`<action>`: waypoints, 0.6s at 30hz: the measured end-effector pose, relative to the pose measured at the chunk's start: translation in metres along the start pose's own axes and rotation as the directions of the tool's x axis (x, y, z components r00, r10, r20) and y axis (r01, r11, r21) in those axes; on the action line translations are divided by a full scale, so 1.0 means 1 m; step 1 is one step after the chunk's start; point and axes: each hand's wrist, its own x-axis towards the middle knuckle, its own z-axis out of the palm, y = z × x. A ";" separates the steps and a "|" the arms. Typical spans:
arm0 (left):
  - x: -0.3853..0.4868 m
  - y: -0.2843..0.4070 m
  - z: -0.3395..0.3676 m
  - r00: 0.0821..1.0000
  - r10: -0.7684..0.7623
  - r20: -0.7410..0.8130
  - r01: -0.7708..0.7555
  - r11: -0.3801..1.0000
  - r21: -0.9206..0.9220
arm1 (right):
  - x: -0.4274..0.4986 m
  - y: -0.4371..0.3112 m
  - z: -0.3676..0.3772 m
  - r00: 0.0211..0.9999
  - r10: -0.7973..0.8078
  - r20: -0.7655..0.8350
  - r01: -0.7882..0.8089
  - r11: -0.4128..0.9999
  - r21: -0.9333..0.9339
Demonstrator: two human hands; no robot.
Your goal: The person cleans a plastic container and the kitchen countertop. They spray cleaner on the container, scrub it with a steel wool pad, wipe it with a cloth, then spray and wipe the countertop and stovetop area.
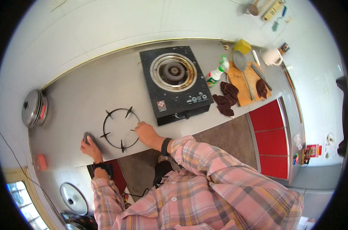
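My right hand point(146, 134) grips the near right side of a black metal pan support ring point(104, 126) with several prongs. The ring is over the grey countertop point(76, 95); whether it rests flat or is slightly lifted I cannot tell. To the left of the ring, my left hand point(90, 148) holds a dark grey scouring pad point(89, 137) between thumb and fingers, close above the counter. Beyond my right hand stands a black single-burner gas stove point(151, 74). Its round burner point(174, 71) is bare, and brown stains mark the metal drip tray point(188, 82) around it.
A green-topped spray bottle point(215, 75) stands right of the stove, beside crumpled dark brown cloths point(227, 97). Farther right, a wooden cutting board point(237, 83) carries a skimmer point(244, 72). Stacked metal lids or pans point(33, 107) and a pink block point(41, 162) are at the left.
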 end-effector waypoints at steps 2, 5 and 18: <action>-0.006 -0.002 -0.001 0.997 -0.017 -0.071 0.020 0.999 0.042 | -0.004 0.002 -0.016 0.995 -0.049 -0.088 0.052 0.998 0.024; -0.017 0.005 -0.020 0.989 -0.052 -0.139 0.062 0.996 0.062 | -0.026 0.014 -0.063 0.988 -0.108 -0.112 0.119 0.988 0.095; -0.217 0.252 -0.021 0.432 0.726 0.535 -0.536 0.684 -0.495 | -0.156 0.389 -0.252 0.459 0.774 -0.436 -0.398 0.617 0.679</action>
